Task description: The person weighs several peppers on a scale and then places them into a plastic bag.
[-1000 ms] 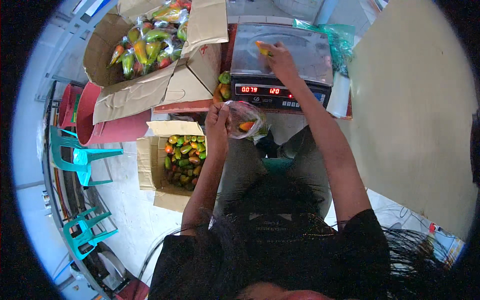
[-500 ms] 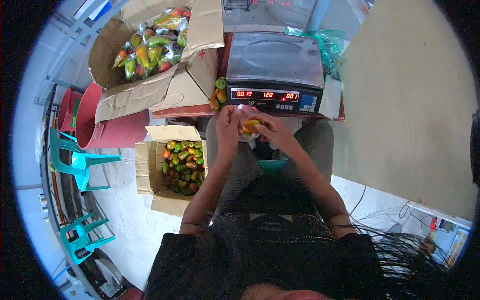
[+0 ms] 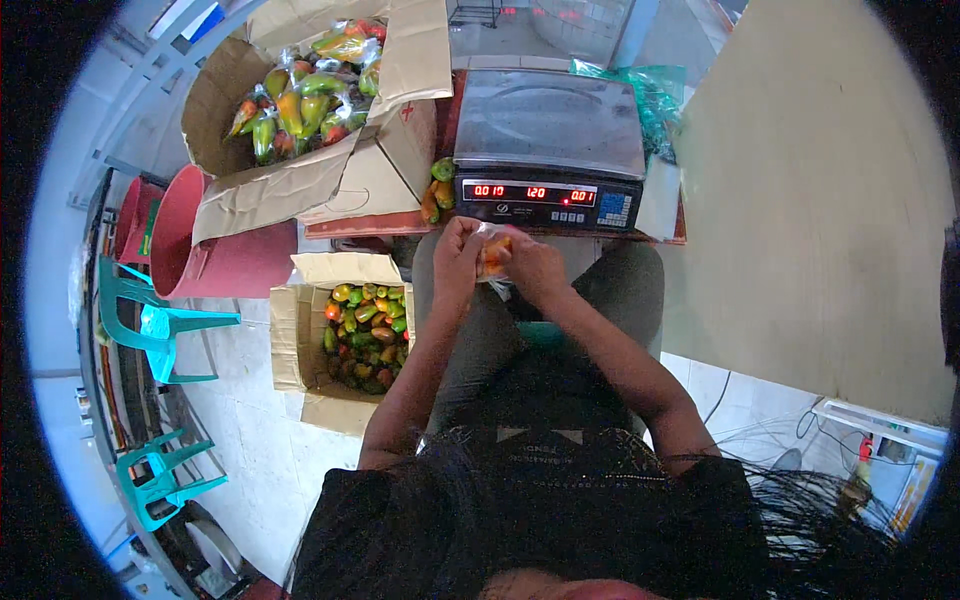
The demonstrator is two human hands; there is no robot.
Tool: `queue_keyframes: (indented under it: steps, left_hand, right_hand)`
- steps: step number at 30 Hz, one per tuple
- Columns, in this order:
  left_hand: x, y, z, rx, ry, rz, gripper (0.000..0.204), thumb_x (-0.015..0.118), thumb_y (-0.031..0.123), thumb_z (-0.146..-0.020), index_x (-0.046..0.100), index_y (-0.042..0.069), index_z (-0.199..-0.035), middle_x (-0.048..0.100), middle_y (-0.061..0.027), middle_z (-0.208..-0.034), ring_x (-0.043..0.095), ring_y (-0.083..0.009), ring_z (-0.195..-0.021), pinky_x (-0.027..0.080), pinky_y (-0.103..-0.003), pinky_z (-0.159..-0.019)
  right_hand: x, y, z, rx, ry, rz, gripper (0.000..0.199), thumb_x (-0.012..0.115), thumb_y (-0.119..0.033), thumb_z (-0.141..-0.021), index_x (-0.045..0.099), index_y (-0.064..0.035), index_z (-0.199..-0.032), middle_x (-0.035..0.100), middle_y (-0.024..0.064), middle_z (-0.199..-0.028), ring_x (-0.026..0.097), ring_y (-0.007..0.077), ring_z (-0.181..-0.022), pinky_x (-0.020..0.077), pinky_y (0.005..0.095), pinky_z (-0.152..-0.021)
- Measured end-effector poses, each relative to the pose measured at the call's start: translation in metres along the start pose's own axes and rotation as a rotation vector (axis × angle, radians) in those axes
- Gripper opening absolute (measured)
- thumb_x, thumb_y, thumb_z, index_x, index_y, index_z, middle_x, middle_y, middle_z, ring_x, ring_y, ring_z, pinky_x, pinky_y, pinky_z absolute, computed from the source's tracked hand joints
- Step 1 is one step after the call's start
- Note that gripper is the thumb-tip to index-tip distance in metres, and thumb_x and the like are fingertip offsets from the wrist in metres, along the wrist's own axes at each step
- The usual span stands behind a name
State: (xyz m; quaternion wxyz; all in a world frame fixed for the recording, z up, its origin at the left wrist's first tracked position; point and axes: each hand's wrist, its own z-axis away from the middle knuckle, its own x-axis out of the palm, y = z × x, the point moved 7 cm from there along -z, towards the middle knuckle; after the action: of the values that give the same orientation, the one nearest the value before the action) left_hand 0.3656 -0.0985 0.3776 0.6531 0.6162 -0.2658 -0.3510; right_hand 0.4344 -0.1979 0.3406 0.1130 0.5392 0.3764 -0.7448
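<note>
Over my lap, just in front of the scale, my left hand [image 3: 458, 258] is closed on the edge of a clear plastic bag [image 3: 486, 232]. An orange pepper [image 3: 496, 256] shows at the bag, and the fingers of my right hand [image 3: 535, 270] are closed against it. Whether the pepper is fully inside the bag I cannot tell. Beyond my hands stands a digital scale [image 3: 545, 125] with a lit red display and a bare metal plate. A few loose peppers [image 3: 438, 190] lie at the scale's left side.
A cardboard box [image 3: 400, 165] of bagged peppers [image 3: 310, 95] stands far left; another box [image 3: 290, 335] of loose peppers [image 3: 365, 335] is on the floor left of my legs. Green plastic [image 3: 655, 95] lies behind the scale. A pale board [image 3: 810, 210] stands right; red tubs [image 3: 185, 235] and teal chairs [image 3: 165, 330] stand left.
My right hand has moved slightly inward and down, bringing the orange pepper closer to my left hand at the bag. My left hand stays nearly in place.
</note>
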Motion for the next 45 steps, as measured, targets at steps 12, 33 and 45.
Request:
queue_keyframes:
  steps: [12,33,45]
  left_hand:
    - [-0.015,-0.009,-0.033,0.002,-0.044,0.031,0.009,0.049,0.008,-0.081,0.051,0.003,-0.088,0.044,0.0035,-0.059,0.037,-0.0024,-0.047,0.029,-0.019,-0.041]
    - [0.087,0.108,0.0,0.386,-0.514,-0.489,0.029,0.056,0.029,-0.079,0.057,0.002,-0.088,0.053,-0.0121,-0.066,0.043,-0.0123,-0.059,0.037,-0.028,-0.056]
    - [0.076,0.172,-0.011,0.712,-0.32,-0.796,0.018,0.056,0.015,-0.072,0.055,0.002,-0.084,0.056,-0.0164,-0.071,0.056,-0.0289,-0.061,0.043,-0.033,-0.057]
  right_hand:
    - [-0.07,-0.005,0.024,-0.361,0.042,-0.114,0.025,0.05,-0.024,-0.08,0.052,-0.0005,-0.089,0.054,0.0169,-0.084,0.055,0.0325,-0.078,0.0446,0.0407,-0.065]
    - [-0.175,0.047,0.044,-0.337,0.477,-0.782,0.058,0.068,-0.014,-0.065,0.04,-0.006,-0.116,0.05,0.004,-0.098,0.049,0.0149,-0.084,0.0415,0.029,-0.071]
    - [-0.124,0.034,0.012,-0.303,0.124,-0.724,0.029,0.065,-0.028,-0.07,0.057,-0.0012,-0.08,0.056,0.0082,-0.071,0.051,0.0126,-0.065,0.0426,0.0277,-0.061]
